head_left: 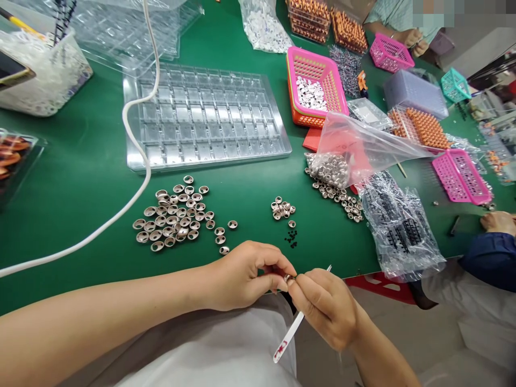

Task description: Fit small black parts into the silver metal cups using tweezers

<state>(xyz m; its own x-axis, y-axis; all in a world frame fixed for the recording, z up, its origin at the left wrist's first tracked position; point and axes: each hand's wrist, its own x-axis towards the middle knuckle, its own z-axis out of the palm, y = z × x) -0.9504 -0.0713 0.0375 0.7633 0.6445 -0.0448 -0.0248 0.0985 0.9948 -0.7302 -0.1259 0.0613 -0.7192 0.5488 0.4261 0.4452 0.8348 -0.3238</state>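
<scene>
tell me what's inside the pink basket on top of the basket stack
Small white pieces lie inside the pink basket; the basket floor directly beneath them is covered.

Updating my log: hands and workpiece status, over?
Left hand: pinching small metal ring. Right hand: at same ring, also gripping white stick. Loose metal rings beyond left hand.
</scene>
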